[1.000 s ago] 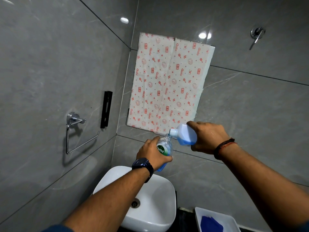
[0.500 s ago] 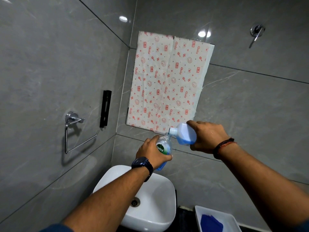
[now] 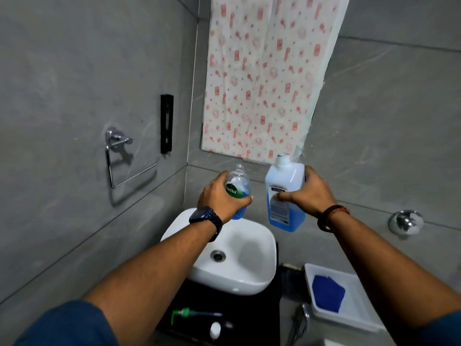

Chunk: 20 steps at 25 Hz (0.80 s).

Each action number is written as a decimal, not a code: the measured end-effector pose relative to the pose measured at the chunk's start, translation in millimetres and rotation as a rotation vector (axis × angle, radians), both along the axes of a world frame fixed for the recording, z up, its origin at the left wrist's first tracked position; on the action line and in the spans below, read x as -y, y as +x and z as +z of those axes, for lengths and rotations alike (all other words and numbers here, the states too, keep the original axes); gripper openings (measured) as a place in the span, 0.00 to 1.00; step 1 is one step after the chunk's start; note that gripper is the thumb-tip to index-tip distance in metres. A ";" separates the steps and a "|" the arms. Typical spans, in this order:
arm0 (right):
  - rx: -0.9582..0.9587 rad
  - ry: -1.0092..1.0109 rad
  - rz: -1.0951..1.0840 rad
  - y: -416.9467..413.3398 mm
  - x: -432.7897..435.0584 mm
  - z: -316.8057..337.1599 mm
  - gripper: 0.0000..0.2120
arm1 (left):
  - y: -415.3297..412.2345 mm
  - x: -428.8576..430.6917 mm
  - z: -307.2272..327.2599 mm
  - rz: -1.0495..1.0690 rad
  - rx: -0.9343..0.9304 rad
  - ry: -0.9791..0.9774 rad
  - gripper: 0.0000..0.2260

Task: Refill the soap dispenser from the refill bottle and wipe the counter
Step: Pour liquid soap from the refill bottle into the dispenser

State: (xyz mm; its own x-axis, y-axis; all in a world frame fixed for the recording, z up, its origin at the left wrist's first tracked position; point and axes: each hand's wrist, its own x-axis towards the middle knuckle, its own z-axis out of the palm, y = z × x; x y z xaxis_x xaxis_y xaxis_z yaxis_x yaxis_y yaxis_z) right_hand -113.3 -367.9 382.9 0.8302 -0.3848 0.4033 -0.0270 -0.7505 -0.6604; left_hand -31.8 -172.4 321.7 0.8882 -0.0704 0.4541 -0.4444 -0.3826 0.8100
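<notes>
Beyond the fingers of both hands, a large white paper sheet printed with red motifs (image 3: 262,83) is seen on the grey tiled wall. Below the fingers a white rounded ceramic basin (image 3: 249,287) is set on a black counter (image 3: 239,318). Below and to the right of them lies a white rectangular plastic tray (image 3: 355,293). A translucent white rectangular refill bottle (image 3: 284,176), half full of blue liquid, is held upright, the fingers and thumb of the right hand (image 3: 311,193) clamped round it. Just beside it, not touching, a clear rounded soap dispenser with a green label (image 3: 238,188), its neck uncovered, is gripped by the curled fingers of the left hand (image 3: 220,196). A folded blue cloth (image 3: 328,293) is kept in the tray. A green-and-white pump head (image 3: 189,313) and a small white cap (image 3: 215,329) are laid on the counter, far below the fingers.
</notes>
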 end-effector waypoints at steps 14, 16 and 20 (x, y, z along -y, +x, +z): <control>-0.231 0.300 -0.096 -9.7 -25.9 -308.8 0.34 | 14.8 -125.1 -262.6 0.294 -0.319 0.083 0.28; -0.218 0.334 -0.163 -13.5 -22.5 -338.6 0.33 | 23.9 -133.8 -292.3 0.296 -0.345 0.091 0.31; -0.178 0.357 -0.207 -14.9 -17.9 -387.1 0.34 | 46.8 -143.2 -341.7 0.220 -0.380 0.093 0.33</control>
State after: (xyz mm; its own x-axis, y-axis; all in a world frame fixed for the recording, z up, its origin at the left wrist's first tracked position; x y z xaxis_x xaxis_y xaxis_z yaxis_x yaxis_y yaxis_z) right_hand -128.2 -350.1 -4.2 0.7653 -0.6395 0.0733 -0.2890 -0.4431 -0.8486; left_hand 15.0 -29.2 -19.9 0.9891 0.1138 0.0932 -0.0217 -0.5139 0.8576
